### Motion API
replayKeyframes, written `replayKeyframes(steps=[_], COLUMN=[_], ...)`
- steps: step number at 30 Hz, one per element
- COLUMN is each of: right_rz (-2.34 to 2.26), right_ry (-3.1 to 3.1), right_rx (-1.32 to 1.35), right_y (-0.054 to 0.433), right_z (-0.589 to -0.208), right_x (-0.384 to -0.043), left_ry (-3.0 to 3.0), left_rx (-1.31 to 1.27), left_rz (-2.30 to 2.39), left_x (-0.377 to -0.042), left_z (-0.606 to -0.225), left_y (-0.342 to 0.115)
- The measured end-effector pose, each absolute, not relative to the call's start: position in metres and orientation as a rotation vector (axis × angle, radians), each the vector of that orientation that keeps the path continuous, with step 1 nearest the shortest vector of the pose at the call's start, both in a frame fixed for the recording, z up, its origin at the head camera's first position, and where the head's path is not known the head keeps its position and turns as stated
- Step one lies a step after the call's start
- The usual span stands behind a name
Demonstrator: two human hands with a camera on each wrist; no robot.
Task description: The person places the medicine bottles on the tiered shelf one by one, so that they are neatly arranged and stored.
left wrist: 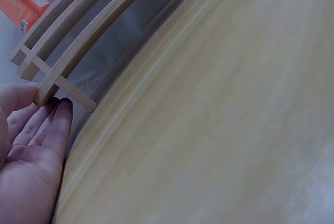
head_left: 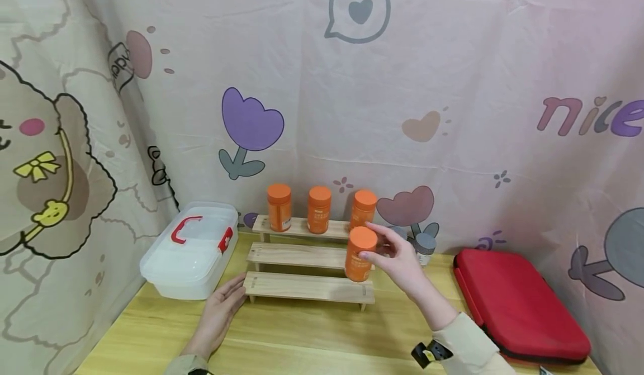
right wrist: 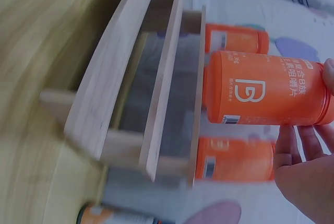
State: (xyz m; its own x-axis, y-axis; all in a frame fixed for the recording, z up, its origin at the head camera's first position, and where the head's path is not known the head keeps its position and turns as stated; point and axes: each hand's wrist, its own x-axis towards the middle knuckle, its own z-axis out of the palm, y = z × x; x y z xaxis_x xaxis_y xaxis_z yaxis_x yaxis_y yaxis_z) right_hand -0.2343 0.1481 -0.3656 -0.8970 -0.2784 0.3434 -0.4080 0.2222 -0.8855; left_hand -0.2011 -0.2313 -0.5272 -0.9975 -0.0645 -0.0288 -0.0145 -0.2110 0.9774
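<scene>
While the right grip (head_left: 399, 257) holds a bottle (head_left: 359, 256), the left grip (head_left: 218, 308) pinches the rack (head_left: 308, 286). Three more bottles (head_left: 319, 213) line its top.

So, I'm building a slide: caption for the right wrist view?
Right hand holding an orange B-vitamin bottle near a three-tier wooden rack.

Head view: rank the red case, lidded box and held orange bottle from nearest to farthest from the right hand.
1. Held orange bottle: gripped by the right hand.
2. Red case: right of that hand.
3. Lidded box: left of the wooden rack.
</scene>
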Motion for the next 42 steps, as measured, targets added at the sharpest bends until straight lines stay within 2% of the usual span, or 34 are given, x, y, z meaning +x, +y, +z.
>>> replayKeyframes(steps=[23, 34, 42], right_rz=[2.028, 1.944, 1.864], right_ry=[-2.428, -2.447, -2.42], right_rx=[0.796, 0.605, 0.602], right_y=[0.006, -0.03, -0.041], right_z=[-0.37, -0.375, -0.383], right_x=[-0.272, -0.279, -0.283], left_ry=[-1.938, -1.936, -1.92], left_rx=[0.119, 0.119, 0.103], left_rz=[-2.446, -2.453, -2.459], left_x=[-0.201, -0.202, -0.201], left_z=[-0.527, -0.527, -0.525], left_y=[-0.232, -0.231, -0.231])
